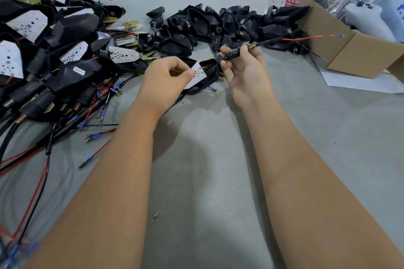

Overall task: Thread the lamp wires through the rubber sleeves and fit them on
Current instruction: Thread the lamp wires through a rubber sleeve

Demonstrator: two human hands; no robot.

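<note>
Gripping one rubber sleeve (232, 53) and one LED board (196, 75), two hands.

Matt black rubber sleeves (203, 26); ribbed grey mat (207, 170)

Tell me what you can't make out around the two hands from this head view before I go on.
- Head view: the left hand pinches the LED board; its fingers hide the board's left part.
- The right hand covers much of the rubber sleeve, so how fully it is seated is hidden.
- The heap of finished lamps is cut by the left edge.
</note>
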